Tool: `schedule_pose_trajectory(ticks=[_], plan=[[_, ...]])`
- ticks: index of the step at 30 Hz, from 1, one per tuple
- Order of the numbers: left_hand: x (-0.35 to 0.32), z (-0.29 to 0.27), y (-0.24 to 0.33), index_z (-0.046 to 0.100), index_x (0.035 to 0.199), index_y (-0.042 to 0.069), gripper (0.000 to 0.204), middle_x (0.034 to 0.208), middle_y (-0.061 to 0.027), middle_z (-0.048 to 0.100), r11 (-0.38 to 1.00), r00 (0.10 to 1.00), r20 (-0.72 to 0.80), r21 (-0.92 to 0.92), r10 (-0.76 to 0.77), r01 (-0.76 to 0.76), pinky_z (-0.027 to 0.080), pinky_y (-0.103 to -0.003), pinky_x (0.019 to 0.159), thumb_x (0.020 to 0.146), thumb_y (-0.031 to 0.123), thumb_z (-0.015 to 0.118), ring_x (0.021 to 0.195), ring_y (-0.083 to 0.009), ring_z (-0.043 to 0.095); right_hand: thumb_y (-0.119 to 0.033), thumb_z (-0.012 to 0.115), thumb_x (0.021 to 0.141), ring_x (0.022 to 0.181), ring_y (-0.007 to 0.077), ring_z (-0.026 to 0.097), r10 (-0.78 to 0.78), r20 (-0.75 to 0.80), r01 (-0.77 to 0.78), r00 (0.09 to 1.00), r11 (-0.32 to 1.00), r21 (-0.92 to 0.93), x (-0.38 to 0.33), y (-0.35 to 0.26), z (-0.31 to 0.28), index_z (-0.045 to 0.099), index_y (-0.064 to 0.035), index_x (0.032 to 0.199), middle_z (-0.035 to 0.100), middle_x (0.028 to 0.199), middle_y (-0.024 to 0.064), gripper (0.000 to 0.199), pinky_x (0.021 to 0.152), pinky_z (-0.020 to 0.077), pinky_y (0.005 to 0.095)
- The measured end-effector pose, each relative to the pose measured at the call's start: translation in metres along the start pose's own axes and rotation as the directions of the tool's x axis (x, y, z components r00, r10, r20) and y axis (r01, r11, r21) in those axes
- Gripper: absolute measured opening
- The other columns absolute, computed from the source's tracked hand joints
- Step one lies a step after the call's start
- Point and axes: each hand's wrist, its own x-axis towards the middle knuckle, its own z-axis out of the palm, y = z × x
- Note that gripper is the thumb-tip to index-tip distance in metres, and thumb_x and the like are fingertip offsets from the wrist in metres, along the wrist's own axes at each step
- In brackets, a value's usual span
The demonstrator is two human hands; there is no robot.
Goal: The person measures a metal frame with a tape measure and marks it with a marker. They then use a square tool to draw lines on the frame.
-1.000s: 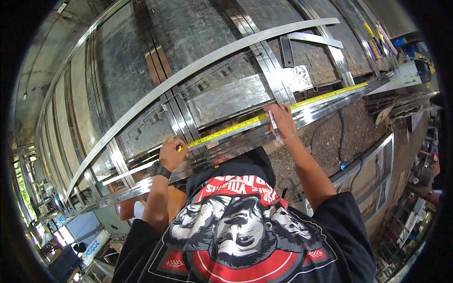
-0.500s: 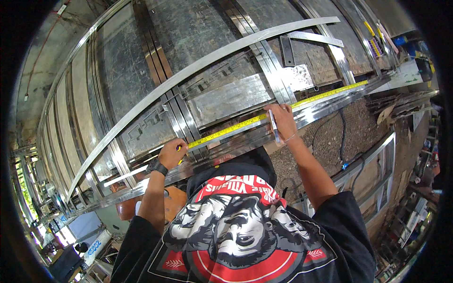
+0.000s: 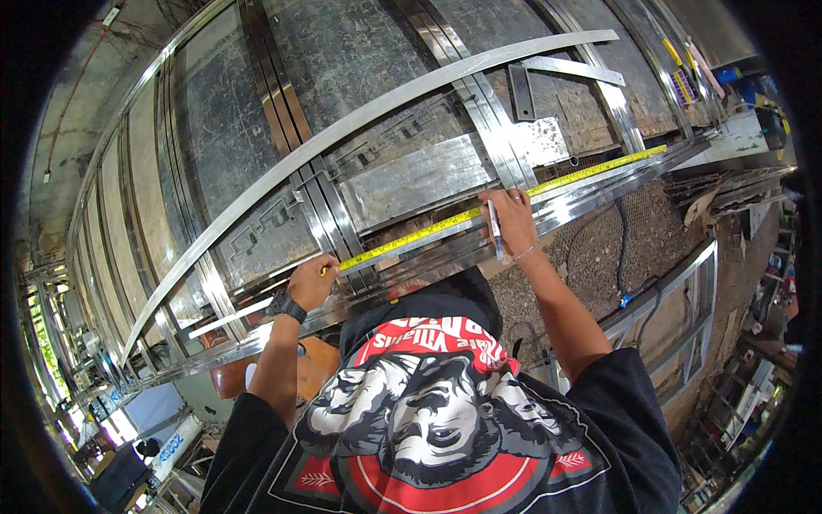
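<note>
While left grip pinches left end of yellow tape, stretched along metal bars, right grip clasps white pen beside it. Want tape taut, flat, parallel to metal bars; read from straight above.

open room: over the strip of tape measure between left hand and right hand; likewise along its stretch right of the right hand, out to the tip. a hand could also pass over the flat metal sheet, between tape measure and curved bar.

obstacles: curved bar, arching over the crossing rails and narrowing the room left of the left hand; carpenter's square beyond the sheet; pen jutting bodyward from the right hand.

near side: shirt blocks much between the forearms; gap between shirt and right forearm, above ground.
</note>
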Motion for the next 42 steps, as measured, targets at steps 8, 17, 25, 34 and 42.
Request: schedule_pose_trajectory(ticks=[8, 17, 25, 34, 42], plan=[[0.002, 0.0, 0.0, 0.073, 0.111, 0.007, 0.024, 0.099, -0.015, 0.075, 1.0, 1.0, 0.016, -0.013, 0.005, -0.005, 0.055, -0.041, 0.084, 0.097, 0.026, 0.067, 0.094, -0.0339, 0.072, -0.003, 0.07, 0.091, 0.102, 0.0384, 0.063, 0.39, -0.355, -0.273, 0.849, 0.901, 0.337, -0.016, -0.008, 0.012, 0.067, -0.004, 0.115, 0.069, 0.106, 0.0161, 0.024, 0.093, 0.0478, 0.0485], [0.002, 0.0, -0.003, 0.073, 0.112, 0.004, 0.025, 0.099, -0.0139, 0.075, 1.0, 1.0, 0.01, -0.006, -0.008, 0.008, 0.055, -0.038, 0.085, 0.095, 0.022, 0.071, 0.093, -0.0247, 0.072, -0.001, 0.07, 0.088, 0.099, 0.039, 0.067, 0.288, -0.439, -0.168, 0.851, 0.941, 0.293, -0.058, -0.076, 0.023, 0.067, -0.0041, 0.114, 0.069, 0.103, 0.0184, 0.026, 0.093, 0.0514, 0.0492], [0.005, -0.001, -0.009, 0.074, 0.112, 0.001, 0.025, 0.1, -0.01, 0.076, 0.998, 1.0, 0.026, -0.067, -0.003, 0.005, 0.054, -0.034, 0.085, 0.095, 0.019, 0.072, 0.091, -0.0194, 0.07, 0.0, 0.068, 0.09, 0.106, 0.0371, 0.067, 0.189, -0.367, -0.105, 0.911, 0.966, 0.238, -0.068, -0.09, 0.039, 0.067, -0.0062, 0.116, 0.07, 0.106, 0.0161, 0.026, 0.112, 0.0451, 0.0561], [0.004, -0.003, 0.002, 0.073, 0.11, 0.005, 0.025, 0.1, -0.0144, 0.076, 1.0, 1.0, 0.024, 0.005, -0.008, 0.008, 0.055, -0.041, 0.086, 0.095, 0.024, 0.069, 0.094, -0.0314, 0.072, -0.002, 0.068, 0.094, 0.103, 0.0379, 0.069, 0.212, -0.43, -0.108, 0.877, 0.961, 0.255, -0.066, -0.087, 0.04, 0.069, -0.0058, 0.114, 0.073, 0.103, 0.0159, 0.021, 0.109, 0.0486, 0.0559], [0.004, 0.002, -0.012, 0.073, 0.111, 0.006, 0.025, 0.101, -0.0133, 0.076, 0.999, 1.0, 0.028, -0.042, 0.009, -0.007, 0.054, -0.04, 0.085, 0.095, 0.024, 0.069, 0.094, -0.0304, 0.071, -0.009, 0.068, 0.095, 0.107, 0.0361, 0.068, 0.158, -0.359, -0.08, 0.92, 0.972, 0.223, -0.062, -0.096, 0.029, 0.068, -0.0054, 0.119, 0.072, 0.108, 0.0149, 0.024, 0.113, 0.0437, 0.0553]])
